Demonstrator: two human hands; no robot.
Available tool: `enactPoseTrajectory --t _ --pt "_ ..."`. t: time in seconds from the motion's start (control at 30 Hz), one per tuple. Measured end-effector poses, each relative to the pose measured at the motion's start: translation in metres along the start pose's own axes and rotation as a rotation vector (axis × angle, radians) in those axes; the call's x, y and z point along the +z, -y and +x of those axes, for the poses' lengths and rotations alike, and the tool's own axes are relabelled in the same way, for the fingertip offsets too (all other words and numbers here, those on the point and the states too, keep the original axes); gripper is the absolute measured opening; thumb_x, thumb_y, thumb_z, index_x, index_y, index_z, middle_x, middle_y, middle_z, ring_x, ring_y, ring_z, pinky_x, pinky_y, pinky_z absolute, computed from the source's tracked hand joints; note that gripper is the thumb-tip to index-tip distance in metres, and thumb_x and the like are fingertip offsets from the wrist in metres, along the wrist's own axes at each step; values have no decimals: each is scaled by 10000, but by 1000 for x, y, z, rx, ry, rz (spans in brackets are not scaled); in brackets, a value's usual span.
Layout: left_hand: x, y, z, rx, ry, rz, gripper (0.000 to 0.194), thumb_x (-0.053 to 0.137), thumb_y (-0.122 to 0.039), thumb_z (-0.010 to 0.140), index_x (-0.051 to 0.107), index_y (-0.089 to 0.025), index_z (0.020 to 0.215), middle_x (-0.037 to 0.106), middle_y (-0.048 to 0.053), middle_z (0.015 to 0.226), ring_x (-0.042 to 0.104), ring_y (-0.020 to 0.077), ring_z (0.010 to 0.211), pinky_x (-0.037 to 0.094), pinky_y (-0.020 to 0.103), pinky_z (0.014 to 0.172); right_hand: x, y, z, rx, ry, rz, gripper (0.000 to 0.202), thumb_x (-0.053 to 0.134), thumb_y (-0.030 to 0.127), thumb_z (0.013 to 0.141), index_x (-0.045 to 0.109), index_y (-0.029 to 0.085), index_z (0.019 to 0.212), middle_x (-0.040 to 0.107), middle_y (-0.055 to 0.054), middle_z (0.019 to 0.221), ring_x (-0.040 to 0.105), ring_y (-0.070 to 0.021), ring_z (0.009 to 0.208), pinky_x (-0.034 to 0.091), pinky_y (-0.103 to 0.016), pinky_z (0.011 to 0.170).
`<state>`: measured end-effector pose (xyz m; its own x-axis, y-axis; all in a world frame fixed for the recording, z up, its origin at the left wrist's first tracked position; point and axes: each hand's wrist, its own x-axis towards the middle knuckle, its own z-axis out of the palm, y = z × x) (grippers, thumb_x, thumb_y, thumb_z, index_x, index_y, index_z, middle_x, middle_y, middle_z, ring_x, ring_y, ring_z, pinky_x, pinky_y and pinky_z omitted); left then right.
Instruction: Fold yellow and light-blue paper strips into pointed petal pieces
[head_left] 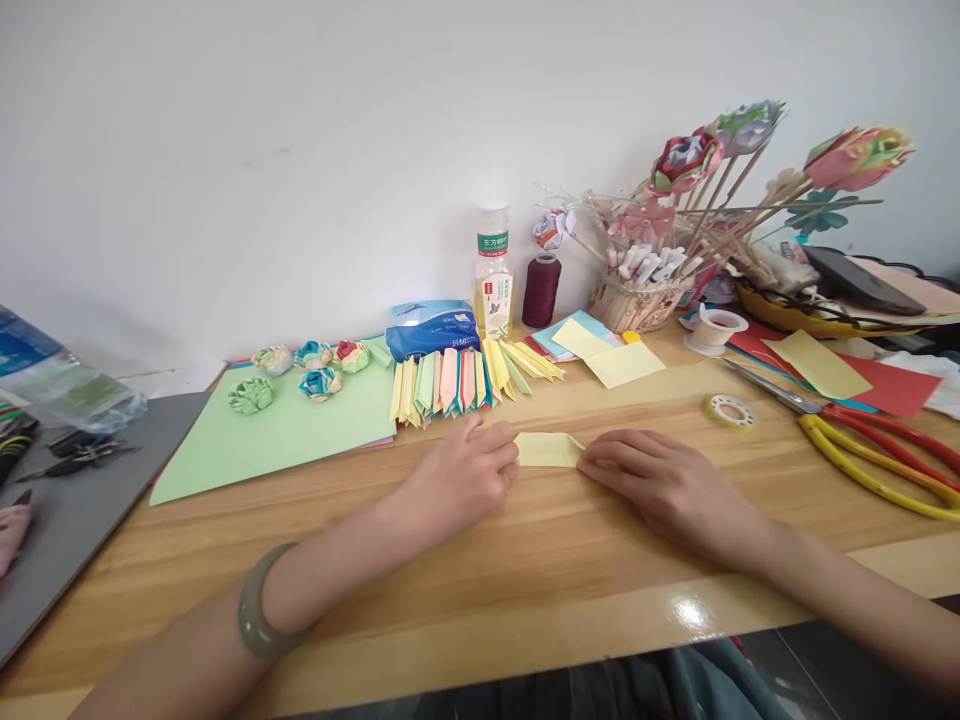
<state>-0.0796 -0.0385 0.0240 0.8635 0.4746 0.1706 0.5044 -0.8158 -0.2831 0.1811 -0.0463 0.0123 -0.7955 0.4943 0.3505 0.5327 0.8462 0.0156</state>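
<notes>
A small pale yellow paper strip [549, 450] lies on the wooden table between my two hands, with a crease or raised fold along its top edge. My left hand [471, 470], with a bangle on the wrist, is closed on the strip's left end, its fingers curled. At the right end, my right hand [649, 475] pinches the paper, its fingers pressed together. Just behind the strip stands a row of folded paper pieces [450, 382] in yellow, green, pink and blue.
Green paper sheets [300, 440] with several paper flowers lie at the left. Scissors [847, 420], a tape roll [730, 411] and a white spool [716, 328] are at the right. A bottle [494, 285] and a flower basket [637, 300] stand behind.
</notes>
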Motion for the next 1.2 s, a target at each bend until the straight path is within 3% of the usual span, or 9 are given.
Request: enactPoseTrajectory --t 0.13,0.3,0.43,0.53,0.63,0.8,0.97,1.1,1.2 --pt "4 -6 5 -143 23 -12 188 456 -138 903 623 -90 972 585 97 950 462 260 1027 370 377 822 -6 35 5 -19 17 44 299 345 124 914 632 132 999 685 -125 929 622 -230 853 509 -377 727" --pt "8 -13 8 -301 28 -283 407 528 -376 875 557 -113 1185 535 116 1061 395 286 1096 343 432 952 -13 70 17 -133 150 326 361 366 117 872 573 119 1167 639 -132 1155 570 -230 1091 472 -352 910" --pt "13 -9 8 -271 8 -446 399 569 -432 857 557 -215 1192 517 74 1085 379 260 1096 343 421 960 -10 50 23 -3 81 476 346 349 88 887 602 146 1116 673 -100 1078 632 -154 969 510 -249 814" --pt "17 -6 9 -290 -18 -499 418 609 -456 825 572 -209 1161 538 61 1073 390 256 1080 343 429 952 -1 24 24 112 1 353 349 353 92 894 595 152 1139 640 -118 1152 609 -180 1035 510 -307 846" --pt "19 -5 9 -367 -78 -516 469 685 -470 754 594 -153 1087 572 72 1033 418 264 1047 359 436 926 8 9 24 51 41 198 342 375 116 906 580 153 1178 617 -115 1198 577 -219 1088 492 -382 893" --pt "18 -5 7 -291 -240 -608 86 584 -213 870 636 -153 835 646 22 843 498 187 872 408 330 845 10 9 22 82 1 -24 291 385 187 931 634 98 1051 667 -143 1033 612 -259 933 518 -418 791" --pt "21 -4 5 -198 -270 -515 139 636 -279 834 642 -149 882 671 28 858 527 205 878 418 336 811 8 6 19 97 -10 -41 279 395 241 942 630 114 1023 666 -131 972 607 -248 878 514 -399 759" --pt "23 -4 4 -129 -282 -341 165 543 -267 890 639 -145 833 664 35 814 539 216 895 406 352 792 6 -1 16 109 6 64 253 383 222 946 612 129 999 652 -112 901 595 -215 817 507 -353 707" --pt "22 -6 4 -147 -279 -339 213 487 -240 913 643 -163 790 664 25 779 545 206 887 402 348 782 6 -6 16 137 19 165 221 393 230 944 601 153 952 636 -97 879 583 -198 812 495 -334 706"
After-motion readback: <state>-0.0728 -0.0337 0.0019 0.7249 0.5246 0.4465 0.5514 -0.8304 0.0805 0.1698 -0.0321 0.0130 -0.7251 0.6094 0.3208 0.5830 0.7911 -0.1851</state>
